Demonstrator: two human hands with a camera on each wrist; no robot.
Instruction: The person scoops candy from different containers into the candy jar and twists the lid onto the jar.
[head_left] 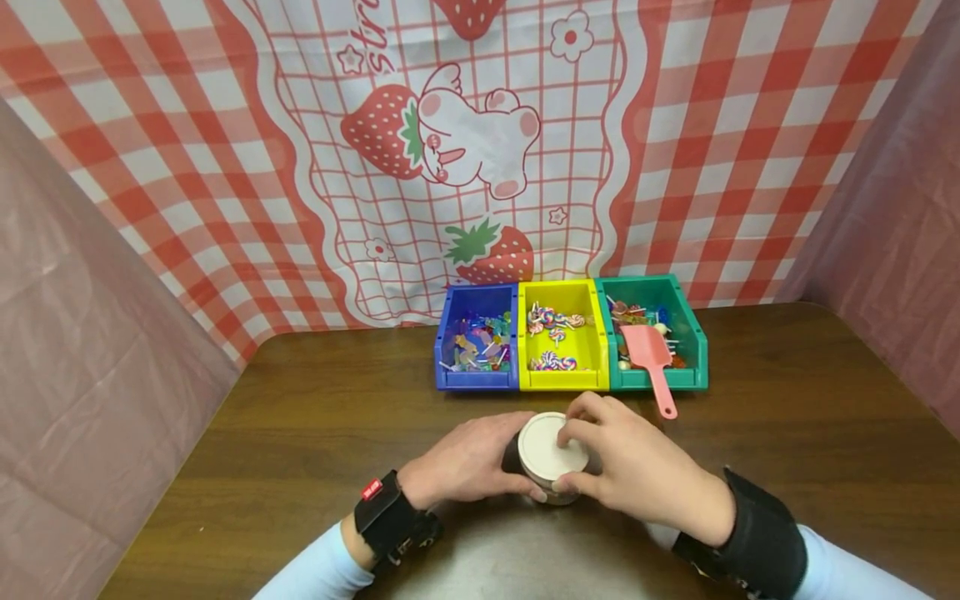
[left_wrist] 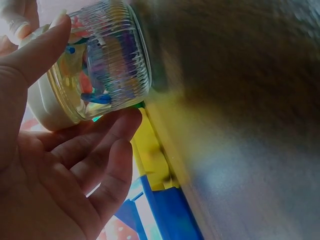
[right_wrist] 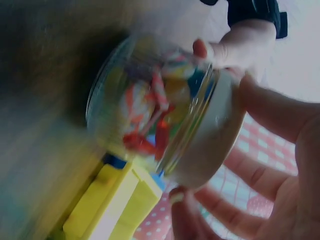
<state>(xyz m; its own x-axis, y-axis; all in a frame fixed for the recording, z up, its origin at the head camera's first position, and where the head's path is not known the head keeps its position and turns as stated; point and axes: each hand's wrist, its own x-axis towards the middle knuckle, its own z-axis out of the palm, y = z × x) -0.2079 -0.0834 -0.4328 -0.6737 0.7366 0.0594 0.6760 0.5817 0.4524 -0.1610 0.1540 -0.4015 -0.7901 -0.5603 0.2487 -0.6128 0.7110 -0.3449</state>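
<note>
Small ribbed clear glass jar (head_left: pixel 551 479) with a white screw lid (head_left: pixel 551 444) stands on the dark brown wooden worktop (head_left: pixel 787 433), near the front edge, in front of the three bins. Through the glass in the wrist views: mixed coloured sweets, red, yellow, blue.

Left hand (head_left: pixel 468 462) wraps the jar's body from the left; thumb and fingers curl against the glass, gripping it. Right hand (head_left: pixel 637 467) sits over the top, fingers and thumb curled round the lid's rim, gripping it. Both wrists carry black straps; light blue sleeves.

Behind the jar, well apart, a row touching side by side: blue plastic bin (head_left: pixel 477 343) with clear-wrapped coloured pieces, yellow plastic bin (head_left: pixel 561 337) with swirl lollipops, green plastic bin (head_left: pixel 654 333) with mixed sweets. Pink plastic scoop (head_left: pixel 651 354) lies in the green bin, its handle hanging over the front wall above the worktop.

Backdrop: red-and-white checked cloth (head_left: pixel 750 125) printed with strawberries.
</note>
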